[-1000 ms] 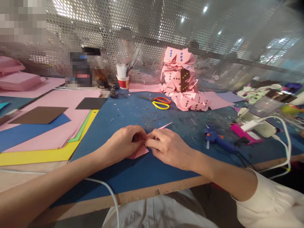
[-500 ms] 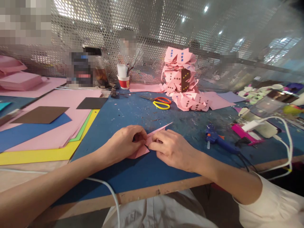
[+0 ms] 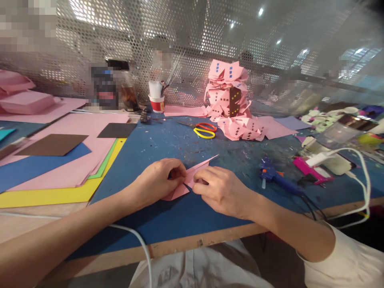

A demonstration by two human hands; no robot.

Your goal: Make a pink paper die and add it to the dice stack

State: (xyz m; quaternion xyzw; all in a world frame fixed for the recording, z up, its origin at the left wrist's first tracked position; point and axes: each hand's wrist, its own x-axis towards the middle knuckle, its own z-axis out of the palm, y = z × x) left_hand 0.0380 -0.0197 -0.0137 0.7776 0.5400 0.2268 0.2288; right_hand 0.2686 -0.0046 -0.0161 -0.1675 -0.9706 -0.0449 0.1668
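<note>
A piece of folded pink paper (image 3: 179, 193) lies low over the blue tabletop, between my two hands. My left hand (image 3: 163, 179) pinches its left part, thumb and fingers closed together. On the other side, my right hand (image 3: 220, 188) has curled fingers closed at the paper's right edge; the fingertips partly hide what they grip. One narrow pointed flap of the paper sticks up to the right beyond my right fingers. Further back stands a pink folded-paper model (image 3: 229, 100) with small blue, brown and yellow squares on it.
Scissors (image 3: 205, 130) with red and yellow handles lie behind my hands. A blue glue gun (image 3: 271, 172) rests at right, near a pink device (image 3: 312, 170) and white cable. Coloured sheets (image 3: 102, 156) are stacked at left. A red-and-white cup (image 3: 157, 104) stands at the back.
My right hand has shifted slightly right along the paper, showing a little more of it between the hands. My left hand stays in place.
</note>
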